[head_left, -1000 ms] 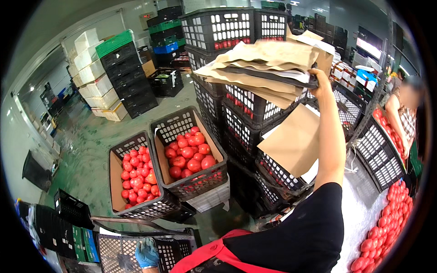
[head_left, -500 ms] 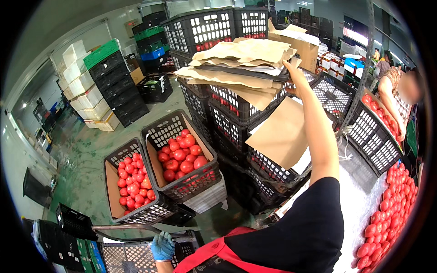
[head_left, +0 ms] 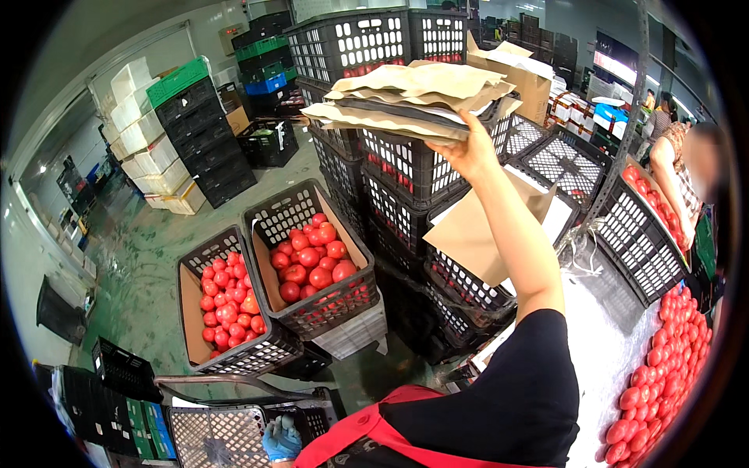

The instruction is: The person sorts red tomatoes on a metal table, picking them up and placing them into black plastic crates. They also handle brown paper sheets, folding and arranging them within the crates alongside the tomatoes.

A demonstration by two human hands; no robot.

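Observation:
My right hand (head_left: 470, 150) reaches forward and grips the near right edge of a stack of brown paper sheets (head_left: 421, 82), its thumb on top. The stack, with some black and white layers in it, rests on top of a black crate of tomatoes (head_left: 392, 165). Low at the front, my left hand (head_left: 282, 438), in a blue glove, has its fingers curled at the edge of an upright black lattice crate (head_left: 218, 437); the fingertips are partly hidden. A loose brown sheet (head_left: 476, 226) lies bent over a lower crate to the right.
Two crates of tomatoes (head_left: 308, 269) lined with brown card stand at front left. A metal cart handle (head_left: 226, 380) crosses behind my left hand. Tomatoes (head_left: 651, 382) lie on a white surface at right, where another person (head_left: 679, 168) leans over a crate.
My right hand has moved left along the stack's near edge. A brown flap that hung down below the stack no longer shows. My left hand has shifted slightly down.

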